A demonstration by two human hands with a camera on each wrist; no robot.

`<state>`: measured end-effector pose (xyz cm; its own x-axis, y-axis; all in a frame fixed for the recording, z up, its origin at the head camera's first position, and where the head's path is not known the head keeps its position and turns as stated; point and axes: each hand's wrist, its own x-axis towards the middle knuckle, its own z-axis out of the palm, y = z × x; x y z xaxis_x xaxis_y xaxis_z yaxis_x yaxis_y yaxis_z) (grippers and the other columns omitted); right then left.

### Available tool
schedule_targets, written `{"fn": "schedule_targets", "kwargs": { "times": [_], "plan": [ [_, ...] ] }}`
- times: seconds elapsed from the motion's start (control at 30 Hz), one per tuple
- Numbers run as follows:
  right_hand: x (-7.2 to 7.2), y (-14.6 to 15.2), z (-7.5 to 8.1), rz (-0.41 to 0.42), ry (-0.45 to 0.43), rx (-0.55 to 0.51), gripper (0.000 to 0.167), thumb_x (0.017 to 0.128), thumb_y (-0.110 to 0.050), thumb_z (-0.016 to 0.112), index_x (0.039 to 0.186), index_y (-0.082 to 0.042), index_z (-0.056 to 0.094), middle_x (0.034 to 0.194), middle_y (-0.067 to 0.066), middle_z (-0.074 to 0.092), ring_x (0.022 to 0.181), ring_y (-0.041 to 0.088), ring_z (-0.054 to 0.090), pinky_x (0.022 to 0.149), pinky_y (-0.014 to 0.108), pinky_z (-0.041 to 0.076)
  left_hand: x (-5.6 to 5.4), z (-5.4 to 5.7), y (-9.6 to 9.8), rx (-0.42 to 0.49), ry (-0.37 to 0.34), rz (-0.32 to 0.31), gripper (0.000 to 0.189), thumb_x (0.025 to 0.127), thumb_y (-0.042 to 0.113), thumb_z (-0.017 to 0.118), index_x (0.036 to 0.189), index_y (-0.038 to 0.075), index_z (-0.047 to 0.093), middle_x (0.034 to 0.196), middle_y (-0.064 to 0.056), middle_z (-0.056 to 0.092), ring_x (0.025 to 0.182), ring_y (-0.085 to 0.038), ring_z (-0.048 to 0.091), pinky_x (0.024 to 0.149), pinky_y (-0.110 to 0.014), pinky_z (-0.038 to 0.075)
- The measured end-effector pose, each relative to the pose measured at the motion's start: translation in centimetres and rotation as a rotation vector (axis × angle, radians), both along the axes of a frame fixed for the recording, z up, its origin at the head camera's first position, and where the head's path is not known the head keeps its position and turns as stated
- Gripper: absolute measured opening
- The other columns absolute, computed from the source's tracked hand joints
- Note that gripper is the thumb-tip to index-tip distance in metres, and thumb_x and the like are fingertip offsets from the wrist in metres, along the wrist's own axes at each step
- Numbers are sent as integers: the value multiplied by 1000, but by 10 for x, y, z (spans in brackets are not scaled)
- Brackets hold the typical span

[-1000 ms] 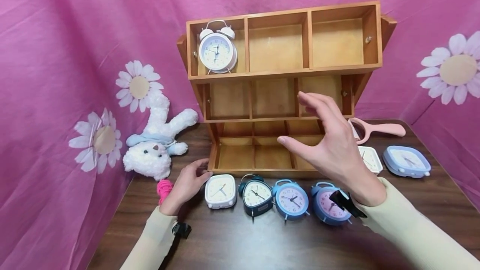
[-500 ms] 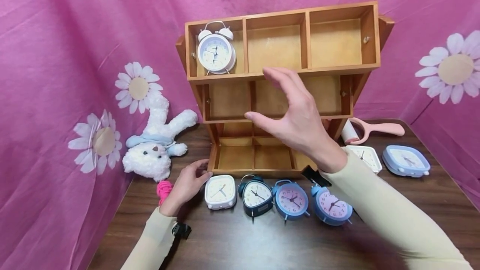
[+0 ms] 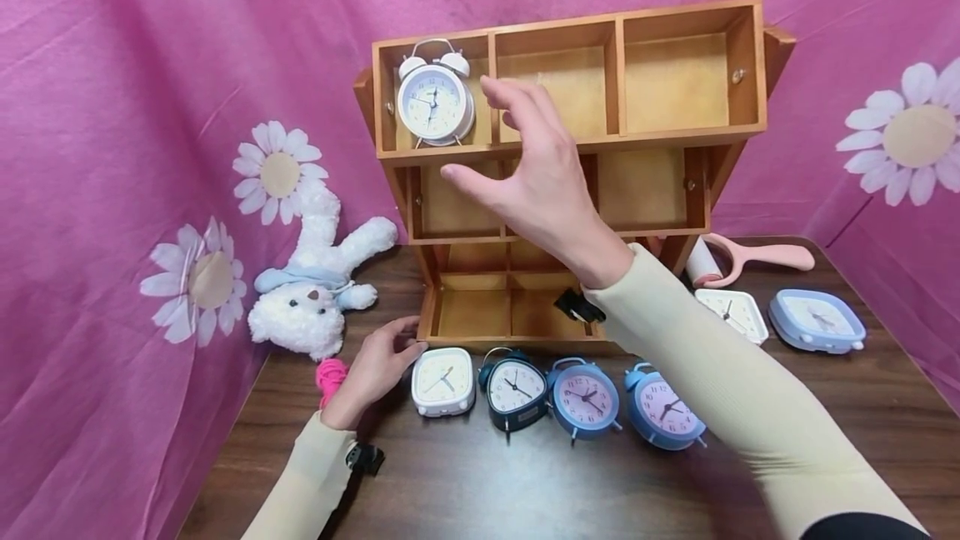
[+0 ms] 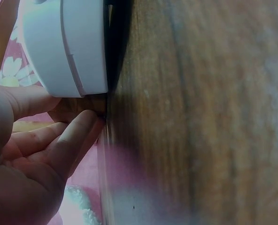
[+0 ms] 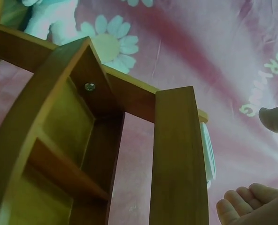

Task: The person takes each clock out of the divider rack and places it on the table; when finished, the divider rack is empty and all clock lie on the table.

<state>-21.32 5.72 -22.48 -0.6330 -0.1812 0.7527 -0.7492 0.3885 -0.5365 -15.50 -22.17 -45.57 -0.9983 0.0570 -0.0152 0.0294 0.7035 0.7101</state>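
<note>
My right hand, thumb and fingers spread wide with nothing between them, is in front of the tiered wooden shelf. It is just right of a white twin-bell alarm clock standing in the top left compartment. Thumb and fingers of my left hand pinch the shelf's lower left corner at the table. Right beside that thumb is a white square alarm clock, its side large in the left wrist view. A dark green alarm clock and two blue twin-bell clocks continue the row.
At the right lie a white square clock, a light blue clock and a pink-handled lint roller. A white plush bear and a bright pink bundle are at the left. Pink flowered cloth hangs behind.
My right hand has moved left and up across the shelf, toward the top left compartment, uncovering the clocks at the right. The left hand has stayed at the shelf corner.
</note>
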Motion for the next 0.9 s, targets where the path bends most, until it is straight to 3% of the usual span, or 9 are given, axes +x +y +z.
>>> {"fn": "schedule_targets", "kwargs": {
  "times": [0.37,0.57,0.9],
  "plan": [
    [-23,-28,12,-65,-15,19,83,90,-22,93,160,0,54,156,17,57,142,27,56,124,28,41,-1,1,-1,-3,6,-8,47,107,15,76,150,1,67,131,-20,80,116,-30,79,101,-50,63],
    [-28,-39,10,-67,50,6,81,90,-17,91,158,6,53,152,23,56,141,31,58,126,28,42,-1,2,-1,4,4,-18,46,107,14,76,150,1,67,131,-19,80,117,-30,79,102,-49,63],
    [-33,-54,13,-128,6,56,82,90,-9,88,161,7,49,156,22,52,143,29,57,128,19,37,-2,0,-3,9,5,-32,45,108,15,75,150,0,67,131,-20,80,117,-30,79,102,-51,62]
  ]
}}
